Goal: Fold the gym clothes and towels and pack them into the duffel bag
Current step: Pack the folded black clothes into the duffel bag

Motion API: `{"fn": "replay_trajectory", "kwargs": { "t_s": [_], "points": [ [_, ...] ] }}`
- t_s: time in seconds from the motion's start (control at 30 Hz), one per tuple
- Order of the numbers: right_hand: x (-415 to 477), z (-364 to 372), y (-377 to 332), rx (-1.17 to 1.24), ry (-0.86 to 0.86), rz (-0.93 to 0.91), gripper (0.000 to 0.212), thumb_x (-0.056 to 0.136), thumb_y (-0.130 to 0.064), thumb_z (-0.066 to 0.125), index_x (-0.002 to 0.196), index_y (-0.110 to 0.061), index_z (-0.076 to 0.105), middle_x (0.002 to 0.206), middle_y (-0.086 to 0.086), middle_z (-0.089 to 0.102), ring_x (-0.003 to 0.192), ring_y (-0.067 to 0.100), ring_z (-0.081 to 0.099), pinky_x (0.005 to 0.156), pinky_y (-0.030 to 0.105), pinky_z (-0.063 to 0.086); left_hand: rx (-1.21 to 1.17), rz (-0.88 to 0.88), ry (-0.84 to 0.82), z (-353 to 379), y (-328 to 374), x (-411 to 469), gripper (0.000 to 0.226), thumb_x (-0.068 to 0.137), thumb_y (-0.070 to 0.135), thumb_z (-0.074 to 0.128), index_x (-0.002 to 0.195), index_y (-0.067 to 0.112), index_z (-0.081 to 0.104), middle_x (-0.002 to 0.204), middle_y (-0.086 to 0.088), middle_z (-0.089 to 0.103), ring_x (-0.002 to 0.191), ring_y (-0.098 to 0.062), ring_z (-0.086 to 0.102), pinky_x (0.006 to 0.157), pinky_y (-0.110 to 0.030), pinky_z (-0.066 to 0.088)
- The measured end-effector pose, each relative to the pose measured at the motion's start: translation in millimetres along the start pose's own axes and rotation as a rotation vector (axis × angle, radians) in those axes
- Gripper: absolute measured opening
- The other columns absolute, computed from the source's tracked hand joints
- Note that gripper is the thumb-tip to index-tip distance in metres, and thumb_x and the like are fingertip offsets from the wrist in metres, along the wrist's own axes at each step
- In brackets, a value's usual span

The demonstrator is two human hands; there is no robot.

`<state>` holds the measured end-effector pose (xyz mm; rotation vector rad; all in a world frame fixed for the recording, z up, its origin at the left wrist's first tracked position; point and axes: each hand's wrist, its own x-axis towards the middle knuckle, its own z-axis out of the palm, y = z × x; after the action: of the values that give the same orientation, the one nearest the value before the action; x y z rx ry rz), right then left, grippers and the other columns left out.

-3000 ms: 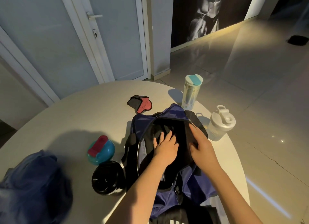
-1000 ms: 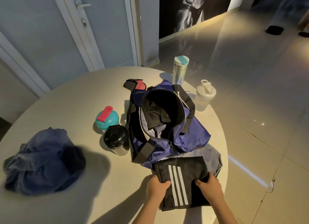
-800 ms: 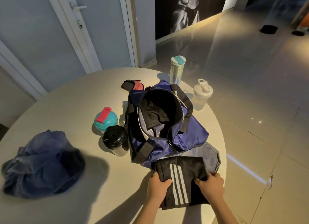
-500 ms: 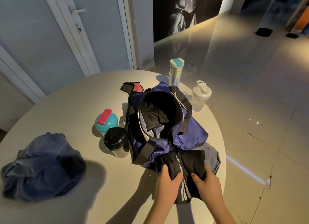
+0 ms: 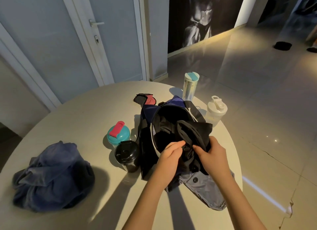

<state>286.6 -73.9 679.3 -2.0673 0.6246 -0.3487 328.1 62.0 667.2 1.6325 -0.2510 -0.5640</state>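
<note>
Dim, warm low light from behind casts long arm shadows; wide-angle edges bend.

Both forearms run off the bottom edge. The left hand and right hand bunch the black garment; its lower part is lost behind the palms, and the right fingers end in the folds, tips out of sight. Just beyond the fingers the duffel bag gapes, its inside too dark to tell one cloth from another. Under the wrists the bag's near end is covered, and the grey garment lies partly beneath it.
</note>
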Motion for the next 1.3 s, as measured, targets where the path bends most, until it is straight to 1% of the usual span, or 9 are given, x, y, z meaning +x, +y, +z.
{"fn": "replay_trajectory", "kwargs": {
  "t_s": [0.1, 0.23, 0.37, 0.57, 0.93, 1.03, 1.17, 1.23, 1.3],
  "points": [
    [23, 7, -10, -0.128, 0.016, -0.047, 0.018, 0.085, -0.013, 0.062, 0.097, -0.011, 0.050, 0.078, -0.004, 0.054, 0.073, 0.018, 0.050, 0.060, 0.023, 0.038, 0.542, 0.073, 0.141, -6, -18, 17, 0.039, 0.099, 0.033, 0.033, 0.135, 0.028, 0.046, 0.131, 0.016, 0.046, 0.124, -0.005, 0.038, 0.102, -0.026, 0.034],
    [46, 27, -18, -0.193, 0.001, -0.151, 0.022, 0.084, -0.012, 0.062, 0.101, -0.006, 0.050, 0.090, 0.006, 0.058, 0.079, 0.026, 0.054, 0.064, 0.029, 0.041, 1.159, 0.063, 0.136, -8, -44, 28, 0.069, 0.084, 0.044, 0.001, 0.103, 0.017, 0.063, 0.110, 0.003, 0.062, 0.118, -0.020, 0.047, 0.094, -0.039, 0.039],
    [63, 53, -14, -0.278, -0.068, -0.216, 0.018, 0.085, -0.013, 0.061, 0.095, -0.010, 0.046, 0.090, 0.009, 0.059, 0.078, 0.026, 0.057, 0.052, 0.026, 0.035, 1.262, 0.130, 0.196, -14, -54, 28, 0.038, 0.079, 0.044, 0.038, 0.064, 0.024, 0.067, 0.064, 0.010, 0.063, 0.075, -0.013, 0.061, 0.063, -0.032, 0.052],
    [81, 86, 1, -0.339, -0.119, -0.180, 0.025, 0.089, -0.021, 0.061, 0.101, -0.005, 0.045, 0.096, 0.013, 0.059, 0.084, 0.030, 0.060, 0.061, 0.032, 0.042, 1.283, 0.240, 0.105, -31, -61, 21, 0.024, 0.047, 0.023, 0.087, 0.060, 0.028, 0.068, 0.064, 0.013, 0.053, 0.070, -0.012, 0.058, 0.058, -0.022, 0.052],
    [88, 100, 37, -0.721, -0.309, -0.277, 0.042, 0.094, -0.050, 0.045, 0.107, -0.010, 0.044, 0.105, 0.009, 0.059, 0.089, 0.030, 0.061, 0.061, 0.032, 0.037, 1.100, 0.320, 0.011, -49, -47, 13, 0.022, 0.088, 0.009, 0.049, 0.095, 0.010, 0.070, 0.095, 0.001, 0.058, 0.110, -0.016, 0.043, 0.095, -0.027, 0.039],
    [91, 82, 40, -0.916, -0.329, -0.329, 0.072, 0.087, -0.071, 0.014, 0.112, -0.014, 0.051, 0.110, 0.006, 0.059, 0.099, 0.028, 0.058, 0.066, 0.034, 0.037, 1.125, 0.295, 0.013, -54, -44, 13, 0.020, 0.086, 0.014, 0.050, 0.087, 0.011, 0.069, 0.089, 0.003, 0.057, 0.105, -0.015, 0.043, 0.090, -0.023, 0.035],
    [78, 45, 41, -1.069, -0.413, -0.410, 0.129, 0.048, -0.082, -0.033, 0.112, -0.019, 0.059, 0.106, 0.003, 0.064, 0.103, 0.022, 0.057, 0.093, 0.034, 0.037, 1.268, 0.221, 0.021, -53, -48, 19, 0.037, 0.088, 0.034, 0.035, 0.077, 0.013, 0.065, 0.084, 0.005, 0.057, 0.097, -0.014, 0.044, 0.098, -0.029, 0.027],
    [71, 33, 49, -1.123, -0.494, -0.457, 0.109, 0.063, -0.087, -0.013, 0.107, -0.021, 0.063, 0.101, 0.000, 0.067, 0.105, 0.019, 0.057, 0.111, 0.038, 0.019, 1.370, 0.254, 0.120, -47, -51, 25, 0.043, 0.083, 0.036, 0.031, 0.064, 0.018, 0.064, 0.069, 0.007, 0.058, 0.083, -0.014, 0.052, 0.098, -0.034, 0.025],
    [64, 25, 62, -1.178, -0.452, -0.613, 0.057, 0.073, -0.076, 0.049, 0.088, -0.025, 0.070, 0.080, -0.005, 0.068, 0.091, 0.017, 0.062, 0.111, 0.049, 0.011, 1.458, 0.327, 0.166, -38, -52, 33, 0.037, 0.080, 0.034, 0.039, 0.050, 0.023, 0.059, 0.052, 0.011, 0.053, 0.063, -0.012, 0.055, 0.090, -0.035, 0.028]
  ]
}}
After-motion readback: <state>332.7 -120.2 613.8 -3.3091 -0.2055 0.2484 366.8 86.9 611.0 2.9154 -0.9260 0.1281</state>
